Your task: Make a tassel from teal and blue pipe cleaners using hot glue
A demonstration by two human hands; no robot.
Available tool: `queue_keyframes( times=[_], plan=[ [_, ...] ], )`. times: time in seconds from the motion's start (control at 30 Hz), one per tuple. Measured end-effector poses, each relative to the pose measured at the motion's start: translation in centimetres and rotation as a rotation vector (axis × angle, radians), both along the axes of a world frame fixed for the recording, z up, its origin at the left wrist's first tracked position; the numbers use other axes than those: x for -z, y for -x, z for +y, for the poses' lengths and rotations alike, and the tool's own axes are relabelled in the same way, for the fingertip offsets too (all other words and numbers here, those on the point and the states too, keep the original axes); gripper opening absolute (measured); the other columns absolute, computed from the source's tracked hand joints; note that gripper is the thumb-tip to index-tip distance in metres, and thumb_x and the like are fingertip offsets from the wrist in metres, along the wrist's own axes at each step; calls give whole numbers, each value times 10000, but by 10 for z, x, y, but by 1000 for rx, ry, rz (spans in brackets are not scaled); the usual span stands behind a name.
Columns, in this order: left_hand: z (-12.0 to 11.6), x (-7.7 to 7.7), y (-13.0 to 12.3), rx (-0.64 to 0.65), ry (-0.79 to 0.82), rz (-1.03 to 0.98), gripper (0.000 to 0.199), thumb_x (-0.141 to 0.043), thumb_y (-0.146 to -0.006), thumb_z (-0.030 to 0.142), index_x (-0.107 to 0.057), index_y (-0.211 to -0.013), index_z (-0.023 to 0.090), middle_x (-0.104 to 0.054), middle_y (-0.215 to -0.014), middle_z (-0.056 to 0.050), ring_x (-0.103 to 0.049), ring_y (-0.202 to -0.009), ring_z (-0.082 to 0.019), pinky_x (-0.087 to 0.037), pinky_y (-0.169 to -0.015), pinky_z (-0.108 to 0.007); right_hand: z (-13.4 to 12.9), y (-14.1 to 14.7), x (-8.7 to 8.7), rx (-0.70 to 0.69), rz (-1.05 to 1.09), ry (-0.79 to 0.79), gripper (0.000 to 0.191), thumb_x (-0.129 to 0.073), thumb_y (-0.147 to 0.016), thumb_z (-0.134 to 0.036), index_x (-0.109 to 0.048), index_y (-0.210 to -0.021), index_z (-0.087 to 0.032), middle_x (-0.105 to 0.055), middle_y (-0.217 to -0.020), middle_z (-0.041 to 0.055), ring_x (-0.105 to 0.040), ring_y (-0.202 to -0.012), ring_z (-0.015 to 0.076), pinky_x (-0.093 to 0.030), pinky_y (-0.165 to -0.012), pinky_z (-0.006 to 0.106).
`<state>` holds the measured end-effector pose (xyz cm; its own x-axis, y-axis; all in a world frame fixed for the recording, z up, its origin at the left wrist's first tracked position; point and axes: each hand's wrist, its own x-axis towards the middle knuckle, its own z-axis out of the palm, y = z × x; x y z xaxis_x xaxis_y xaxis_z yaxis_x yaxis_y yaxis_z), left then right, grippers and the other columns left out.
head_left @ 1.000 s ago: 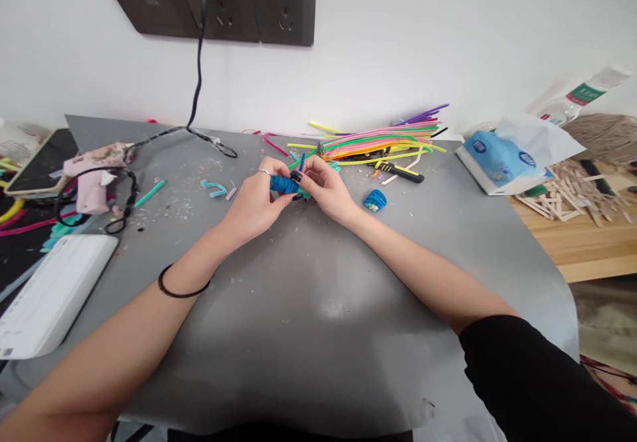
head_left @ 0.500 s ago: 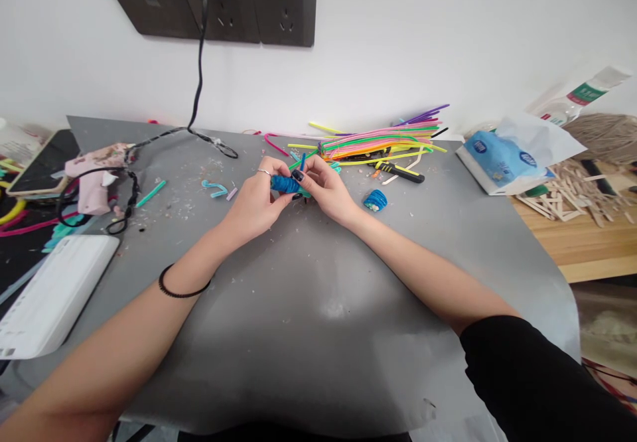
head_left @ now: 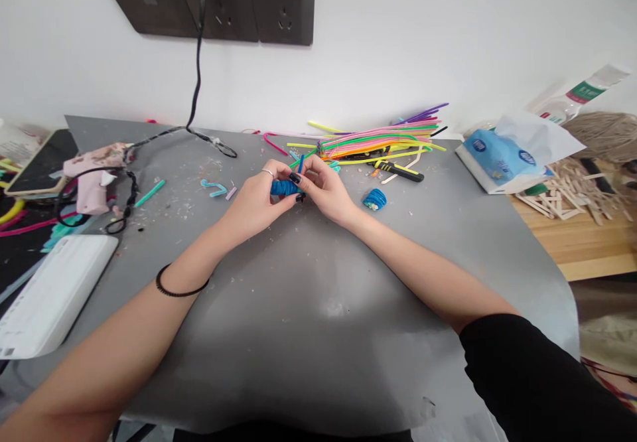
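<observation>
My left hand, with a ring on one finger, is closed around the left part of a blue coiled pipe-cleaner piece. From the other side my right hand pinches the same piece with thumb and fingers, dark nails showing. A short blue pipe-cleaner end sticks up between the hands. The far side of the piece is hidden by fingers. Right of my right hand, a second blue coiled piece lies apart on the grey mat.
Behind my hands lies a bundle of coloured pipe cleaners beside yellow-black handled pliers. A pink glue gun and white power strip sit left. A tissue pack and wooden sticks are right.
Both hands keep hold of the blue coiled piece in nearly the same place. The fingers have shifted slightly on it, and the view has moved a little.
</observation>
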<state>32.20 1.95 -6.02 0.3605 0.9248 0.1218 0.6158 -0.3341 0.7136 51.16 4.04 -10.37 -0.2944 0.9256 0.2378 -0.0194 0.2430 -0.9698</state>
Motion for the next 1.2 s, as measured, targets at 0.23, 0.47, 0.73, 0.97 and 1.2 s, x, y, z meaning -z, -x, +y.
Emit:
queue_keyframes(
  times=[0.23, 0.47, 0.73, 0.97, 1.2],
  plan=[
    [3, 2, 2, -2, 26, 26, 329, -700, -919, 379, -591, -1195, 236, -773, -1203, -86, -743, -993, -261, -576, -892, -360, -4, 0, -4, 6, -12, -37, 627, -704, -895, -854, -456, -929, -280, -545, -929, 16, -584, -867, 205, -559, -816, 367],
    [3, -1, 2, 28, 44, 68, 251, -656, -926, 460, -632, -1028, 232, -752, -907, -49, -699, -805, -254, -501, -752, -334, -5, -1, -5, 6, -27, -100, 582, -690, -929, -819, -497, -915, -270, -553, -940, 28, -551, -889, 207, -535, -833, 360],
    [4, -1, 2, 57, 67, 48, 218, -620, -932, 454, -597, -937, 237, -747, -803, -30, -654, -711, -226, -431, -682, -317, -3, -2, -5, 6, -81, -82, 604, -699, -907, -833, -506, -890, -261, -548, -926, 24, -516, -857, 193, -477, -736, 328],
    [5, 0, 2, 55, 21, 96, 157, -639, -925, 372, -651, -945, 217, -764, -793, -24, -672, -711, -220, -438, -689, -304, -3, -1, -6, 3, -2, -81, 621, -752, -882, -809, -525, -859, -230, -539, -872, -3, -493, -792, 148, -406, -681, 297],
    [5, 2, 3, 56, -32, 113, 225, -670, -906, 299, -762, -1084, 196, -786, -835, -35, -679, -725, -226, -443, -693, -305, -2, 0, -3, 2, 7, -67, 616, -711, -905, -825, -534, -876, -236, -533, -834, -12, -472, -767, 148, -405, -685, 301]
  ],
)
